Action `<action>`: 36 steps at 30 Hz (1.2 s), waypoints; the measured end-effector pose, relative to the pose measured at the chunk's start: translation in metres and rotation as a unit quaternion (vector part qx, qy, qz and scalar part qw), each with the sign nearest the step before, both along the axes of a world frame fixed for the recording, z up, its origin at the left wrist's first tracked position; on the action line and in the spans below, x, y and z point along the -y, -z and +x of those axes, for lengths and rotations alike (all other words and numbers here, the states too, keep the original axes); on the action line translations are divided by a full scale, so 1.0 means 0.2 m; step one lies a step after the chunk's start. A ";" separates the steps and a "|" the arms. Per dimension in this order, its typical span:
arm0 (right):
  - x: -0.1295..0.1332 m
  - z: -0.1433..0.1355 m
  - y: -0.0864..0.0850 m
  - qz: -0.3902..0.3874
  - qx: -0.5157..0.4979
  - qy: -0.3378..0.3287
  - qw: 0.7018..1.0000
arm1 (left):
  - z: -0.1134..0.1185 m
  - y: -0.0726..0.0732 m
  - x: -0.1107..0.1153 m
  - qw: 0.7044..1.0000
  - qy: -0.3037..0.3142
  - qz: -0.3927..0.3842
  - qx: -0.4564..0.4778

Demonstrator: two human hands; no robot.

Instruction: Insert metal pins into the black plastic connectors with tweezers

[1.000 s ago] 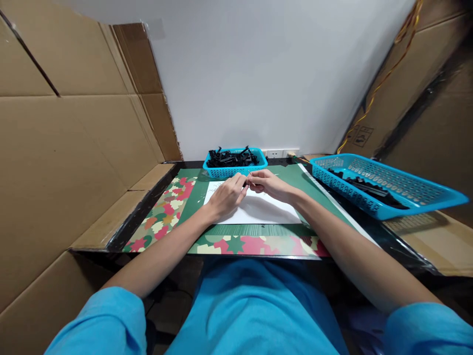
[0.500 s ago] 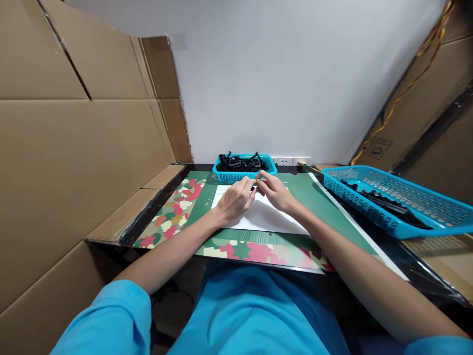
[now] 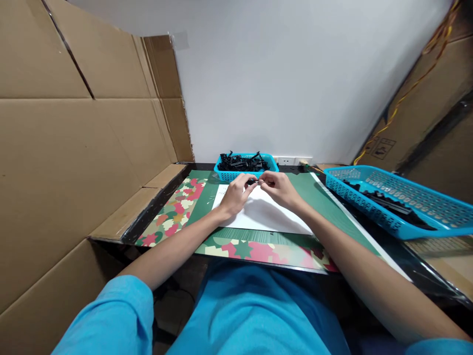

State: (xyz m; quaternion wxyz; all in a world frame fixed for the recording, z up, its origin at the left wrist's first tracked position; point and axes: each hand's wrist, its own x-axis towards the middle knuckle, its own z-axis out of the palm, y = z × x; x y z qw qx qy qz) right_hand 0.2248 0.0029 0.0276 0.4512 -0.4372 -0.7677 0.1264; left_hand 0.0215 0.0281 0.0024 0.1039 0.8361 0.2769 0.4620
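My left hand (image 3: 236, 193) and my right hand (image 3: 279, 188) meet fingertip to fingertip above a white sheet (image 3: 258, 214). Between the pinched fingers shows a small dark piece (image 3: 253, 182), mostly covered, its kind too small to make out. Both hands are closed on it from opposite sides. Just behind them stands a blue basket (image 3: 226, 175) heaped with black plastic parts (image 3: 244, 162).
To the right, a larger blue basket (image 3: 391, 224) holds long black strips (image 3: 391, 204). The sheet lies on a green mat (image 3: 325, 207) with a patterned border. Cardboard (image 3: 74, 158) walls off the left, and a wall socket (image 3: 286, 161) sits behind.
My right hand has turned and its fingers have curled in more, meeting the left fingertips. The left hand has shifted slightly and rolled. The view has drifted a little.
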 end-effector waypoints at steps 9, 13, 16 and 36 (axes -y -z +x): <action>0.04 -0.02 -0.03 0.022 -0.014 -0.004 1.000 | -0.02 -0.02 0.03 1.000 -0.012 -0.001 -0.011; 0.04 -0.01 -0.03 0.025 -0.009 -0.011 1.000 | -0.02 -0.01 0.03 1.000 -0.012 -0.008 -0.021; 0.04 -0.01 -0.03 0.022 -0.014 -0.017 1.000 | -0.02 -0.01 0.02 1.000 -0.010 0.005 -0.015; 0.01 0.00 -0.04 -0.039 -0.173 -0.018 0.984 | -0.02 -0.04 -0.02 0.992 0.014 -0.059 0.111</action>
